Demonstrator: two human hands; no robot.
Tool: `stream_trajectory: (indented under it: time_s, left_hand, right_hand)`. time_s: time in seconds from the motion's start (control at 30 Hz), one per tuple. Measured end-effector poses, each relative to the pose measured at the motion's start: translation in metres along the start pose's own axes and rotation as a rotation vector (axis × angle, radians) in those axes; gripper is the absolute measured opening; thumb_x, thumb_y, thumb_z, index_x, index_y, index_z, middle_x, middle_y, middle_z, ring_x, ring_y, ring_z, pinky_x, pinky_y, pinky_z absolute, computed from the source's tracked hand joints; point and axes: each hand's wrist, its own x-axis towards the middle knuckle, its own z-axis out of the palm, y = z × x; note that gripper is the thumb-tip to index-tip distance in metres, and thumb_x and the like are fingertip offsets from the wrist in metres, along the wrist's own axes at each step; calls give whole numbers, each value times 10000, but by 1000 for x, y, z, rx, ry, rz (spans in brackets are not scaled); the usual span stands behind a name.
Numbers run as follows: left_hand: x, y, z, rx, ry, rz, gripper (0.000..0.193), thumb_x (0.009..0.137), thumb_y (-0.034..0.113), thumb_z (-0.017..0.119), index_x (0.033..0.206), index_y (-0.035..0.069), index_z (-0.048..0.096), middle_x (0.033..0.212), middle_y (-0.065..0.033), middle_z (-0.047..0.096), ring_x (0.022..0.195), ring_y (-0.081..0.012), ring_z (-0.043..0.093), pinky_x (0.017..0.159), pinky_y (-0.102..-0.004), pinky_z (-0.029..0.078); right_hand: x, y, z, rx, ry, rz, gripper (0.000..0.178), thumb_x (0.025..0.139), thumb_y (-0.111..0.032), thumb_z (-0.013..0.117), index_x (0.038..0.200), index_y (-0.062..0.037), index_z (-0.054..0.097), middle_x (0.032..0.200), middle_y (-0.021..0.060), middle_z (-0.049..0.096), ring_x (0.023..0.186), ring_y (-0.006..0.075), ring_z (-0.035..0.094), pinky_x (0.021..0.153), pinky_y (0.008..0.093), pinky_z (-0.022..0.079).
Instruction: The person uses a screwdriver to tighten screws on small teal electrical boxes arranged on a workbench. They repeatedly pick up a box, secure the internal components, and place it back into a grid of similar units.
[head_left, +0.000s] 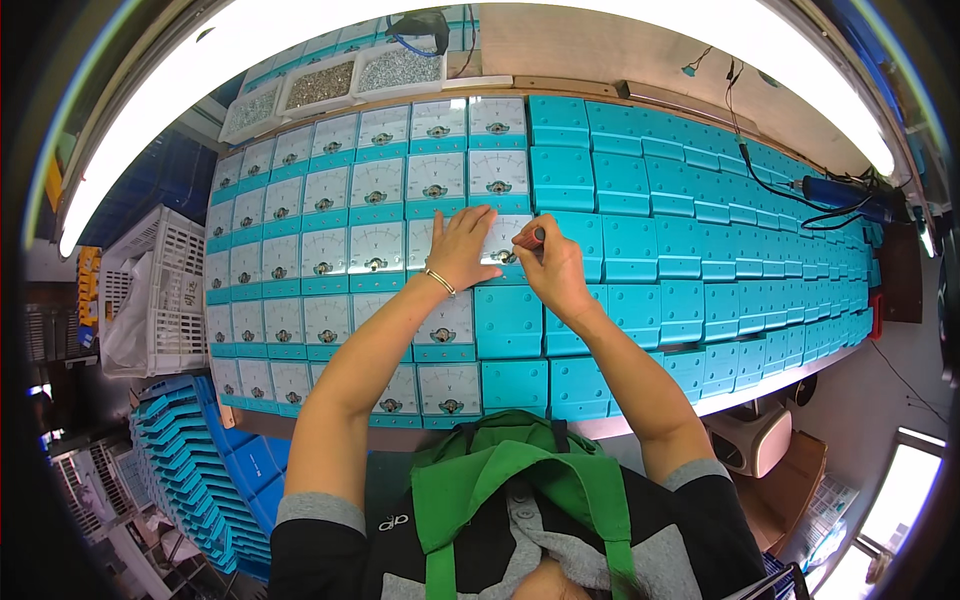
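Observation:
Rows of teal panel meters with white dial faces cover the left half of the bench. My left hand (464, 248) lies spread, palm down, over the left side of one meter (513, 226) and its neighbour. My right hand (553, 268) is closed round a short dark-and-red handle, seemingly a screwdriver (532, 238), at that meter's right side. Its tip is hard to make out near the metal movement at the bottom of the dial. To the right stand many teal meter housings (630, 245) without a visible dial.
White trays of small metal parts (320, 86) stand at the far left. A blue powered screwdriver (845, 197) with black cable lies at the far right. A white crate (180, 300) and stacked teal trays (195, 470) are left of the bench. A stool (758, 443) stands at right.

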Motion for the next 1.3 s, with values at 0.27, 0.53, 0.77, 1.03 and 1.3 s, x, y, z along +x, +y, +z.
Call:
stream_trajectory:
  time_s: [0.27, 0.53, 0.77, 1.03, 1.3]
  left_hand:
    - [14, 19, -8, 110, -107, -58, 998, 565, 323, 856, 1402, 167, 335, 1388, -40, 401, 1326, -250, 338, 1070, -636, 210]
    - [-39, 33, -54, -297, 244, 274, 922, 521, 216, 838, 1332, 44, 436, 1242, -162, 489, 1149, -328, 474, 981, -385, 406]
    - [-120, 84, -67, -616, 194, 272, 914, 567, 273, 830, 1352, 43, 422, 1253, -160, 491, 1160, -320, 484, 986, -379, 408]
    - [-157, 82, -90, -609, 61, 320, 978, 565, 285, 844, 1384, 35, 371, 1268, -168, 482, 1156, -326, 478, 999, -396, 374]
    - [-199, 109, -102, -560, 82, 363, 983, 546, 220, 846, 1391, 50, 374, 1230, -163, 475, 1110, -341, 474, 970, -418, 383]
  right_hand:
    - [7, -7, 1, -73, -19, 98, 185, 817, 29, 611, 934, -8, 472, 882, 147, 659, 801, 222, 672, 699, 321, 532]
    - [-51, -19, -69, 483, 195, 85, 232, 838, -176, 632, 974, -23, 523, 813, 41, 584, 679, 132, 548, 546, 259, 436]
    - [-135, -45, -34, 1421, -248, 865, 711, 805, -598, 603, 1274, -81, 469, 956, 63, 608, 697, 76, 545, 430, 199, 381]
    - [-150, -33, -77, -445, -183, 346, 937, 600, -375, 844, 1390, -146, 397, 1296, 216, 430, 1131, 299, 506, 845, 391, 513]
    - [-185, -58, -54, -103, -187, 193, 591, 689, -42, 761, 1237, -27, 538, 1139, 158, 598, 844, 176, 638, 654, 280, 513]
